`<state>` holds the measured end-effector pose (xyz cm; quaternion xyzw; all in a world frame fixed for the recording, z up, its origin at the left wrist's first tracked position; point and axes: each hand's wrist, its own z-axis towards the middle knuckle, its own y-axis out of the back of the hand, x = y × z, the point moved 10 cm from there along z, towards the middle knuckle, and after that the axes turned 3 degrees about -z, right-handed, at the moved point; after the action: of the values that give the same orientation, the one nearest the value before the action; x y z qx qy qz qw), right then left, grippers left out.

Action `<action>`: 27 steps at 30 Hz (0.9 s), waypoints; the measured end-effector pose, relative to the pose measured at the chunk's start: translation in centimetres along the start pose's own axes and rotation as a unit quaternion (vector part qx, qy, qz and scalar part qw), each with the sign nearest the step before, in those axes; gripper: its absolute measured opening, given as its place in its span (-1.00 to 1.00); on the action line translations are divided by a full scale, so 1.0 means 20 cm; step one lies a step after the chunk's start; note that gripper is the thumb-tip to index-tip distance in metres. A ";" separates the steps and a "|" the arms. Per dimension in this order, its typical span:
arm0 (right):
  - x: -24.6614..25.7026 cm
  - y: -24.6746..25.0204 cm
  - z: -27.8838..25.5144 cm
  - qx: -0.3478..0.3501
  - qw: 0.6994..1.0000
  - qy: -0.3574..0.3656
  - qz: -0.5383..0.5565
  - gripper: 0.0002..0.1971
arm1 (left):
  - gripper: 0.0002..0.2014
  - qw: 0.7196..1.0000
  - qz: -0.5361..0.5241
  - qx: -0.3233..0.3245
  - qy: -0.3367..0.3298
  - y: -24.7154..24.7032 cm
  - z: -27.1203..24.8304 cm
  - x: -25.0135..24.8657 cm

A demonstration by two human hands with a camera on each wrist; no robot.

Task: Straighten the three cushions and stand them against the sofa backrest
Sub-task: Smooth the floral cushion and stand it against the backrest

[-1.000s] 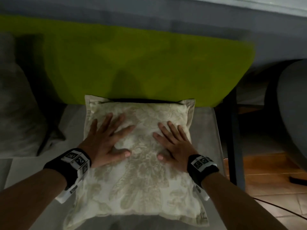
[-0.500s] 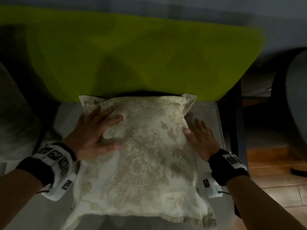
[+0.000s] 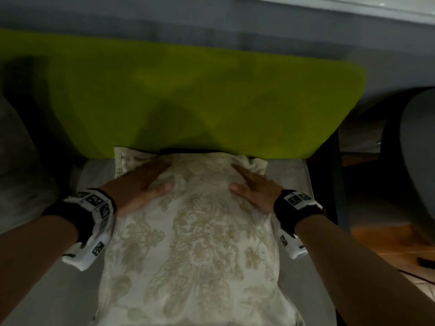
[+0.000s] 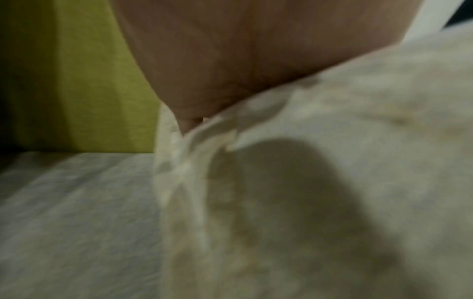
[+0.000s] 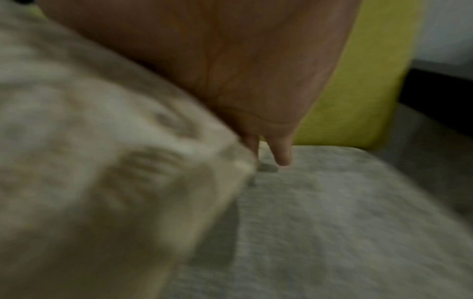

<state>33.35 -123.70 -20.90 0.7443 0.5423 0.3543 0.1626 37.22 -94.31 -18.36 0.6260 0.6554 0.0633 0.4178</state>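
Note:
A cream cushion (image 3: 200, 243) with a beige floral pattern lies flat on the grey sofa seat (image 3: 292, 184), its far edge at the foot of the lime-green backrest (image 3: 188, 95). My left hand (image 3: 146, 182) lies flat on the cushion near its far left corner, fingers straight, thumb on top. My right hand (image 3: 254, 187) lies flat near the far right corner in the same way. In the left wrist view the palm (image 4: 230, 50) presses on the cushion (image 4: 332, 161). In the right wrist view the fingertips (image 5: 281, 153) reach past the cushion (image 5: 89, 161) edge, over the seat (image 5: 332, 222).
A second, greyish cushion (image 3: 21, 165) leans at the left end of the sofa. Right of the sofa's dark frame stands a dark rounded chair (image 3: 416, 149) on a wooden floor (image 3: 388, 243). A grey wall runs behind the backrest.
Both hands slid from the cushion's middle up to its far corners. The right hand went off the right edge for a moment, then came back on top.

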 end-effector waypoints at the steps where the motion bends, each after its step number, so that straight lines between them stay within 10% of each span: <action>1: -0.09 0.00 -0.01 0.014 0.999 -0.040 0.007 -0.14 | -0.19 0.999 -0.015 0.017 0.025 -0.01 -0.01 0.08; 4: -0.20 0.03 -0.07 0.011 0.984 -0.063 0.168 -0.14 | -0.20 0.985 -0.143 0.032 0.093 -0.01 -0.05 0.20; 9: -0.40 0.18 -0.17 -0.149 0.909 -0.150 0.359 -0.08 | 0.03 0.938 -0.224 -0.170 0.201 0.15 -0.09 0.42; 11: -0.35 0.09 -0.16 -0.121 0.848 -0.151 0.494 -0.08 | -0.13 0.913 -0.334 -0.127 0.195 0.03 -0.11 0.37; 16: -0.23 -0.10 -0.25 -0.054 0.841 -0.141 0.520 0.30 | -0.19 0.902 -0.384 -0.111 0.162 -0.13 -0.14 0.35; 22: -0.45 -0.15 -0.38 -0.098 0.839 -0.172 0.506 -0.65 | -0.31 0.819 -0.527 -0.101 0.203 -0.24 -0.23 0.33; 27: -0.51 -0.14 -0.31 -0.121 0.813 -0.169 0.544 -0.64 | -0.59 0.887 -0.358 -0.252 0.147 0.04 -0.25 0.25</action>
<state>25.41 -132.99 -21.78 0.9404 -0.0346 0.3161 0.1210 35.43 -87.59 -17.08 0.2058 0.8513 0.1636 0.4541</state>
